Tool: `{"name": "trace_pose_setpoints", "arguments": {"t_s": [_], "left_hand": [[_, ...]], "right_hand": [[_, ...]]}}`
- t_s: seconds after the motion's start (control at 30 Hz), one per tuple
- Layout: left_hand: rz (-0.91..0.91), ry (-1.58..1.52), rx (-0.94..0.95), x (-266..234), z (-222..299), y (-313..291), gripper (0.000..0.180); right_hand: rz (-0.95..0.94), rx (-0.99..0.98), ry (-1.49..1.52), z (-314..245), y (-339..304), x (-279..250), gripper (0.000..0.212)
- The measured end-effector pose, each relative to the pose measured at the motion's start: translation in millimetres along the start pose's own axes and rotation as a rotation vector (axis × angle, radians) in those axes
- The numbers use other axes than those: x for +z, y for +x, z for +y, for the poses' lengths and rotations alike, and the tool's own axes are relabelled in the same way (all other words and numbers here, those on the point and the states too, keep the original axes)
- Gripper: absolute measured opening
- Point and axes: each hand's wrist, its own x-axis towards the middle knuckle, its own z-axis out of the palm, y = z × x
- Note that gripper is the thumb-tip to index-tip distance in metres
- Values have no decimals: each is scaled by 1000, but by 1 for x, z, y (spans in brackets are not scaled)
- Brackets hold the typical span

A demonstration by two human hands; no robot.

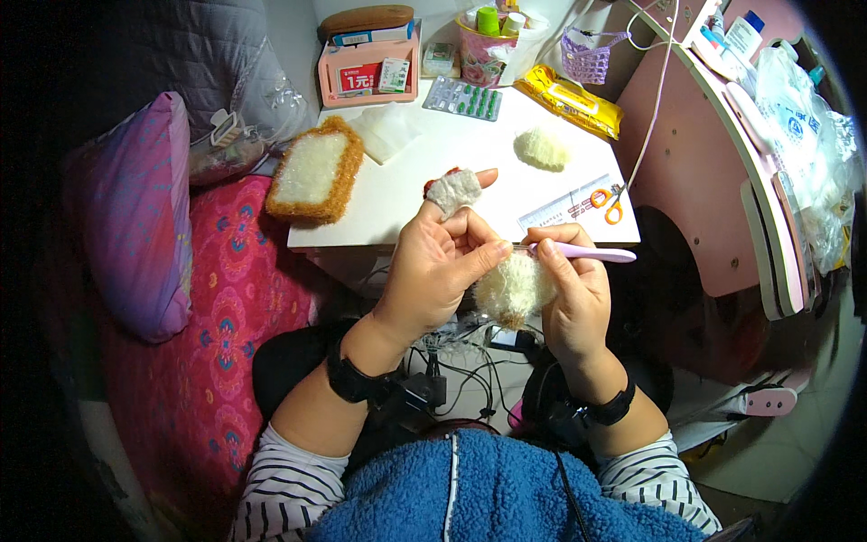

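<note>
Above the near edge of the white table, my left hand (pixel 426 264) pinches the top of a fluffy cream crochet piece (pixel 511 291) with a small brown patch at its bottom. A grey fabric cover (pixel 453 191) with some red on it wraps my raised left index finger. My right hand (pixel 576 303) is closed around a crochet hook (pixel 603 253) with a lilac handle; the metal shaft points left into the piece's upper edge. Fingers hide the hook's tip. The fluffy piece hangs between both hands. Beyond them lies another cream fluffy piece (pixel 542 149).
On the white table (pixel 397 203) lie orange-handled scissors (pixel 610 200), a clear ruler (pixel 564 206), a pill blister (pixel 462 98) and a yellow packet (pixel 571 101). A brown-edged fluffy block (pixel 316 172) sits at the left corner. Cables (pixel 479 366) hang below. Pink shelving (pixel 700 163) stands right.
</note>
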Motion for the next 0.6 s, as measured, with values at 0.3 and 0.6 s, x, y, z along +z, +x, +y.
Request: {"name": "trace_pose_setpoints", "arguments": {"t_s": [0.3, 0.6], "left_hand": [[74, -49, 31, 7, -3, -5, 70], [-296, -90, -587, 16, 6, -18, 57]], "right_hand": [[32, -147, -58, 0, -7, 3, 18], [188, -243, 104, -18, 14, -19, 24]]}}
